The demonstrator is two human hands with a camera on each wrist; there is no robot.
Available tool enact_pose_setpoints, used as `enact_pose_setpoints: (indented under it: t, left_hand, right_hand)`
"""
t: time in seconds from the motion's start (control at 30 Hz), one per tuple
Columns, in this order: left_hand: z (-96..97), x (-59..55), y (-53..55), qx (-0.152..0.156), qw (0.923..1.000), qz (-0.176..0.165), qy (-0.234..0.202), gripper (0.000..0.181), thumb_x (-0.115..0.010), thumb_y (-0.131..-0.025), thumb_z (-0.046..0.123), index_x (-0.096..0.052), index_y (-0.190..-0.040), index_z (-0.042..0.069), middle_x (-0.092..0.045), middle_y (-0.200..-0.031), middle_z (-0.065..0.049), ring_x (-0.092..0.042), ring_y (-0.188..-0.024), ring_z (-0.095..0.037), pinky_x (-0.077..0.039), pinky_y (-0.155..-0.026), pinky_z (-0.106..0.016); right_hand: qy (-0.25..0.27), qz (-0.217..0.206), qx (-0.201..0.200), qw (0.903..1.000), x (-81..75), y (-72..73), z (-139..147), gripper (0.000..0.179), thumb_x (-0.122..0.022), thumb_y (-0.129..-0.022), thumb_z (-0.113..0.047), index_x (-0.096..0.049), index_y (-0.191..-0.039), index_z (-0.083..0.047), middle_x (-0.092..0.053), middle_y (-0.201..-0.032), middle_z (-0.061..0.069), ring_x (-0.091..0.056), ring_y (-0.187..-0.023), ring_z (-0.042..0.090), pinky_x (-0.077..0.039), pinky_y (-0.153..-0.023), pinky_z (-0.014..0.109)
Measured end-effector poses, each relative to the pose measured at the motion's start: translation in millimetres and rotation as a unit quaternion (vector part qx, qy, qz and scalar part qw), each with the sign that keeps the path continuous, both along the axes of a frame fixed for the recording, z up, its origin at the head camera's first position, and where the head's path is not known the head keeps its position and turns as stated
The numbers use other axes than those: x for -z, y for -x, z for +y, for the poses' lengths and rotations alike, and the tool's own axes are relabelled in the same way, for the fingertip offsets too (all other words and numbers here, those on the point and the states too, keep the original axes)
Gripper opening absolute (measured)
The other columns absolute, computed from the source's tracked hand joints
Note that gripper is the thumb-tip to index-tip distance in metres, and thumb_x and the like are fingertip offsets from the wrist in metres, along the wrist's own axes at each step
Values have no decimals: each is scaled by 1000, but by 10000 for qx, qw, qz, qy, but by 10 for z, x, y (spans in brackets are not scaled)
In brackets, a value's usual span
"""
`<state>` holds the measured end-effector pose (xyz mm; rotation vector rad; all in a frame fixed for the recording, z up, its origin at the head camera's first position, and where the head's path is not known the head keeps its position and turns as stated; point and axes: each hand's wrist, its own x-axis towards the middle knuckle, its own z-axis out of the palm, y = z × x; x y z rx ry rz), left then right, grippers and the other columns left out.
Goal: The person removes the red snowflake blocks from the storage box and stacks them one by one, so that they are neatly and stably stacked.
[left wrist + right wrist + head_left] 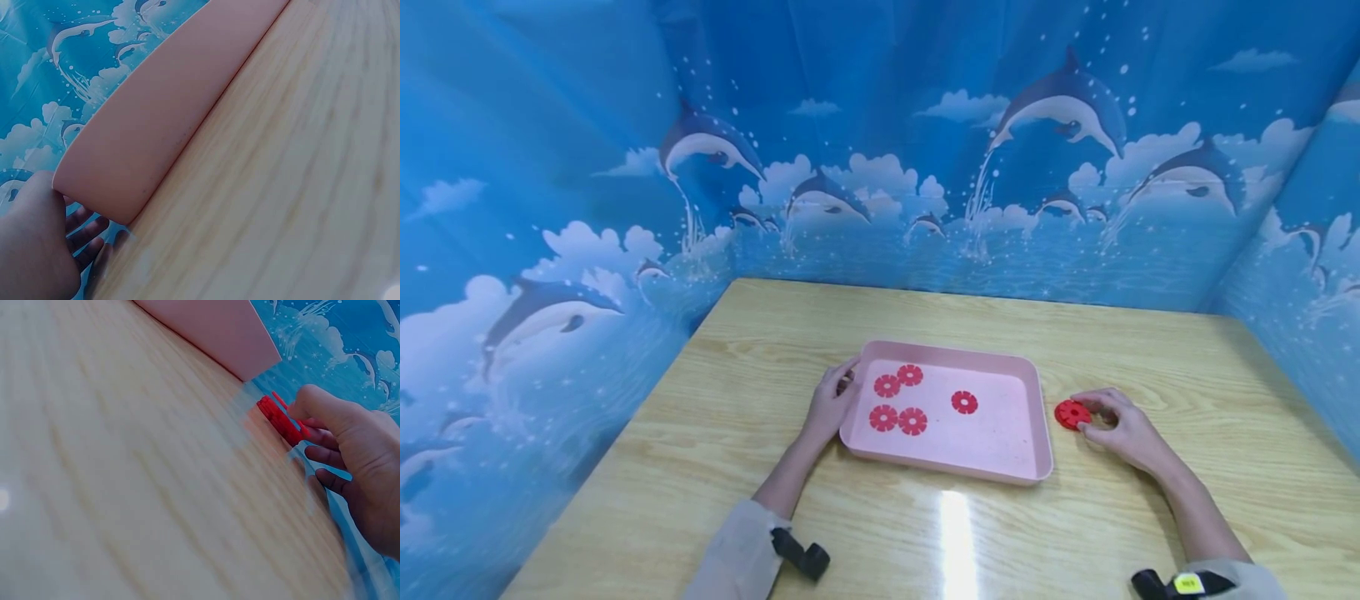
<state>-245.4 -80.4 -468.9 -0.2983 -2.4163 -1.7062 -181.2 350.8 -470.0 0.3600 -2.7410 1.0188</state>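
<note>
A shallow pink tray (947, 467) sits on the table, with several flat red notched discs (965, 402) lying on its floor. At the tray's left wall, my left hand (832, 402) holds the rim; in the left wrist view the thumb of that hand (34, 234) is at the top edge and the other fingers are outside, below it. To the right of the tray is a small stack of red notched discs (275, 419). My right hand (1116, 427) pinches one red disc (279, 400) between thumb and finger, tilted up at the top of that stack.
The wooden table (760, 333) meets a blue dolphin-print curtain (880, 208) at the back and sides. A dark strap with a small camera (801, 556) is on the left wrist, and another (1180, 583) on the right.
</note>
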Motion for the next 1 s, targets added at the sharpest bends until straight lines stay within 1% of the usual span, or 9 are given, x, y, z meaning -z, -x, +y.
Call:
enact_pose_setpoints:
  t: [0.33,0.6,0.7,0.83,1.0]
  left_hand:
    - [8,-1,2,2,10000,-11,-15,41,-53,-86,-2,-52,-128,1,-53,-102,-15,-54,-88,-28,-48,-81,-39]
    - [8,7,6,3,10000,-15,-33,41,-54,-86,-3,-52,-127,1,-53,-101,-15,-54,-87,-28,-48,-81,-39]
    - [6,17,7,18,10000,37,-52,41,-54,-86,-3,-53,-127,0,-53,-100,-16,-54,-87,-28,-48,-81,-40]
    - [6,19,8,22,9999,130,-32,40,-54,-86,-4,-53,-126,-1,-53,-99,-16,-55,-86,-29,-48,-81,-40]
    - [6,17,6,2,9999,140,-1,40,-54,-86,-4,-53,-125,-1,-53,-99,-15,-55,-86,-28,-48,-81,-39]
  right_hand:
    - [-6,-35,-62,10000,-2,5,-5,39,-71,-78,-9,-61,-115,-3,-53,-109,9,-46,-92,10,-38,-73,18]
    - [68,-15,-134,9999,15,15,4,39,-71,-78,-8,-61,-115,-3,-52,-109,9,-46,-91,11,-37,-71,18]
    - [118,24,-172,9998,26,21,9,38,-71,-78,-8,-61,-115,-3,-52,-108,9,-46,-90,10,-37,-71,17]
    - [131,-26,-179,9997,31,21,12,39,-70,-79,-9,-61,-116,-4,-52,-109,8,-46,-90,10,-37,-71,17]
    - [147,4,-199,9997,42,27,15,38,-71,-79,-9,-61,-116,-3,-52,-108,8,-45,-89,8,-37,-71,17]
